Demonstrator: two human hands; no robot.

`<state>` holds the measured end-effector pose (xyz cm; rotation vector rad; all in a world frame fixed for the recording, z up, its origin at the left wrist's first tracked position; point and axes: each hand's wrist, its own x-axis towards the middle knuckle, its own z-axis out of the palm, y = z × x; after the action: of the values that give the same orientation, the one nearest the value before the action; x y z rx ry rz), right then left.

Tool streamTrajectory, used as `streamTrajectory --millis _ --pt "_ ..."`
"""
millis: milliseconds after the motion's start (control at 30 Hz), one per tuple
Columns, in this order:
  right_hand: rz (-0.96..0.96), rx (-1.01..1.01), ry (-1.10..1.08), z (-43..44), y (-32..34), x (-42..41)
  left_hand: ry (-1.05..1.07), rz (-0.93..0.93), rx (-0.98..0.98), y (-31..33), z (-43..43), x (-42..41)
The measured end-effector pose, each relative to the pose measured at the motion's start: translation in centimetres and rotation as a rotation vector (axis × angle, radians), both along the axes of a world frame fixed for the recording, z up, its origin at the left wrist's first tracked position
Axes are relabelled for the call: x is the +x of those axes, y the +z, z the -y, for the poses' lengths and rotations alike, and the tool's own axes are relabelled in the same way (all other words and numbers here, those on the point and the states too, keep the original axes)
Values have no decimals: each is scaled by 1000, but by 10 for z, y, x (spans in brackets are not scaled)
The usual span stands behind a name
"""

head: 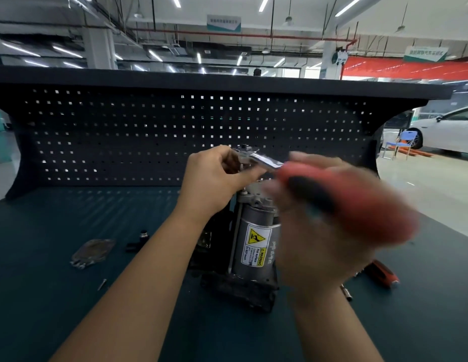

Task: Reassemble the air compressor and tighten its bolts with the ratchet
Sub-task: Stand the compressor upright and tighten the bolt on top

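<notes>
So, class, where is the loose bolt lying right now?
In the head view, the bolt lies on the mat, left of the compressor and just nearer the person than the grey plate.

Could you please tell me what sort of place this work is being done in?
Most likely an automotive workshop or training hall: a workbench with a dark pegboard back, a white car parked at right, and hanging signs overhead.

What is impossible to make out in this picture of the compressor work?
Head view: the bolt under the ratchet head, hidden by the left hand.
Head view: fingers of the right hand gripping the ratchet handle, smeared by motion blur.
Head view: small print on the air compressor label, too small.
Head view: red-handled tool, partly behind the right hand.
</notes>
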<state>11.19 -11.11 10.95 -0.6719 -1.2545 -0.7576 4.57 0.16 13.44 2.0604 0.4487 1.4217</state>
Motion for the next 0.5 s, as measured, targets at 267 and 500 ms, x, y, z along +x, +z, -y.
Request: streamTrajectory --millis 267,500 --pt "-358 234 227 -8 -4 9 -60 -31 -62 1 -6 4" --pt "-1314 -251 1009 -28 3 56 -264 -136 -88 4 -11 -6"
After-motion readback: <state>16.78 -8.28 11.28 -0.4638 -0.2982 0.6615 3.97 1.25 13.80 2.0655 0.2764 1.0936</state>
